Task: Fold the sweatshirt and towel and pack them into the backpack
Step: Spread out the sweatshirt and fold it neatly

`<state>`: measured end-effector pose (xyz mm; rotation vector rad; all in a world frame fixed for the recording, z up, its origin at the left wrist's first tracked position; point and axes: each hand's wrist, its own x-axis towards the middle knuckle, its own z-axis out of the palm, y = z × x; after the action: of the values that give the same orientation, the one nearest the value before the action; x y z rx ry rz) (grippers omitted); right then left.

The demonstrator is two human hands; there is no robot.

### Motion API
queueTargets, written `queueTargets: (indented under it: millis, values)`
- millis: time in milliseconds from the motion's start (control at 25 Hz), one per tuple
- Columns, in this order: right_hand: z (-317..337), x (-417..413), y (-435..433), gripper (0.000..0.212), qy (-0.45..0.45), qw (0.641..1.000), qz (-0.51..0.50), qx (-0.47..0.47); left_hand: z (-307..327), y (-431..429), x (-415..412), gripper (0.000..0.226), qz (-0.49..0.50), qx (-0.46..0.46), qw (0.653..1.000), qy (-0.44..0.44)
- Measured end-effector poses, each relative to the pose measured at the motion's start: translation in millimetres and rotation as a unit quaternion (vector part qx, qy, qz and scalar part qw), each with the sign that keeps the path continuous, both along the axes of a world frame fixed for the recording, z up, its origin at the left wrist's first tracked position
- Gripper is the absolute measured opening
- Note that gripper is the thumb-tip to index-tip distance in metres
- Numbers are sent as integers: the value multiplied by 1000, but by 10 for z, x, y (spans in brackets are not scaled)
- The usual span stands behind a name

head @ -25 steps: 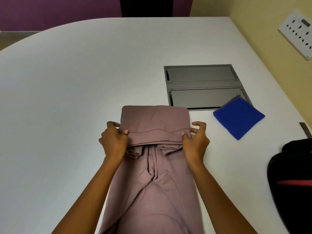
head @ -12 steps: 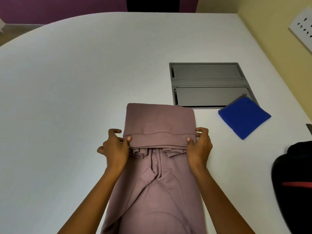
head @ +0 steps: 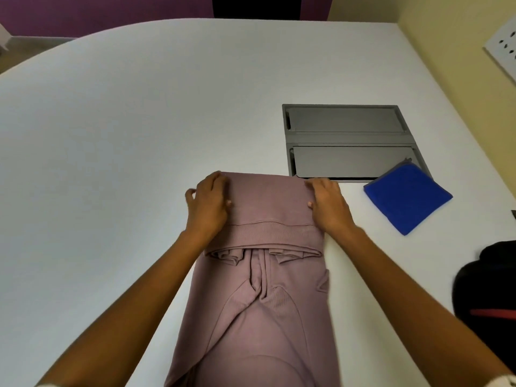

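The left hand (head: 208, 205) and right hand (head: 327, 205) clasp the sides of the mauve sweatshirt (head: 268, 303) at its folded end, beside the near left corner of the grey hatch (head: 346, 121), with the blue towel (head: 407, 196) overlapping the hatch's near right corner and the backpack (head: 485, 289) nearer still.

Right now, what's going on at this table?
A person is partway through folding a mauve sweatshirt on the white table. The left hand and right hand each grip a side of the far end, which is already doubled over. The near part lies flat toward them. The blue towel sits folded to the right, its corner over a grey hatch. The black backpack is at the right edge. Whether it is open can't be seen.
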<state>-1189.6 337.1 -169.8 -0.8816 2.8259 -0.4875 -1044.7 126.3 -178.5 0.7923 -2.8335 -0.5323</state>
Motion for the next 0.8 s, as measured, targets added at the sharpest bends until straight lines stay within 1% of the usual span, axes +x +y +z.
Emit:
queueTargets:
  millis: [80, 120, 240, 320, 400, 520, 640, 680, 800]
  values:
    - [11, -279, -127, 63, -19, 991, 94, 89, -3, -142, -261, 55, -64, -25, 996, -54]
    - [8, -391, -191, 67, -31, 984, 125, 127, -14, -203, -377, 56, -93, -44, 991, -84]
    - [-31, -587, -332, 72, -60, 963, 161, 208, -34, -352, -622, 54, -151, -82, 968, -183]
    - [-75, -612, -365, 73, -36, 958, 167, 231, -47, -423, -705, 53, -162, -101, 953, -237]
    - [-103, -617, -372, 71, -7, 961, 165, 220, -47, -451, -753, 48, -164, -130, 943, -259]
    - [-23, -603, -366, 56, 9, 966, 172, 192, -17, -411, -743, 33, -153, -151, 950, -227]
    - [182, -549, -306, 37, 23, 973, 169, 156, 84, -353, -586, 34, -140, -129, 974, -126]
    - [260, -504, -270, 36, 30, 974, 169, 145, 149, -331, -501, 36, -135, -125, 979, -91]
    - [514, -303, -122, 41, 60, 978, 176, 98, 383, -232, -209, 41, -117, -127, 985, -5]
